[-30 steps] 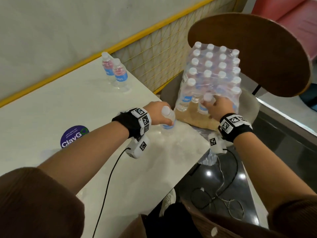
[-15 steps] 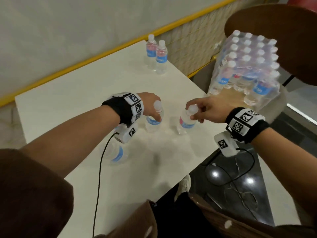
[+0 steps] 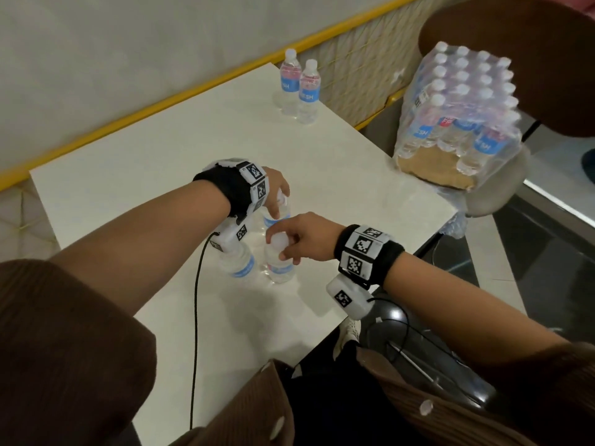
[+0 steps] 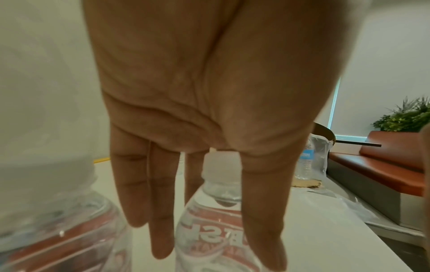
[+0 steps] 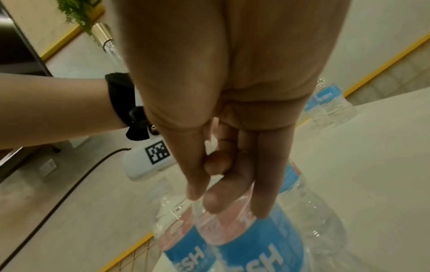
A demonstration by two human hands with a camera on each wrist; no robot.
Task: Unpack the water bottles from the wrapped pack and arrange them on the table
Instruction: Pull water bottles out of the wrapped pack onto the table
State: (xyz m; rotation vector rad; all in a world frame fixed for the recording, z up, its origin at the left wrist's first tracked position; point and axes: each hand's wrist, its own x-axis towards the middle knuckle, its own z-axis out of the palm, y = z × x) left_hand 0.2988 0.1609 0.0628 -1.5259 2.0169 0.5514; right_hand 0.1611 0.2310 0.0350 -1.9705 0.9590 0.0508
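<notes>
Your left hand (image 3: 273, 188) is reaching down over the top of one water bottle (image 3: 279, 217) on the white table (image 3: 145, 149). In the left wrist view your fingers (image 4: 160, 202) are hanging almost straight beside the bottle's cap, so they are not wrapping around it. Whether they are touching it, I cannot tell.

Your right hand (image 3: 306, 236) is pinching the white cap of a second bottle (image 3: 278, 262) with curled fingers and thumb. This bottle is standing upright just on the near side of the first one. A third bottle (image 3: 238, 262) is standing just left of it, partly under your left wrist camera.

Two more bottles (image 3: 299, 86) are standing side by side at the far corner of the table, well away from your hands.

The wrapped pack (image 3: 457, 114) is sitting past the table's right edge, leaning on a chair (image 3: 515, 43). It is holding many bottles, and loose plastic wrap is hanging at its near side.
</notes>
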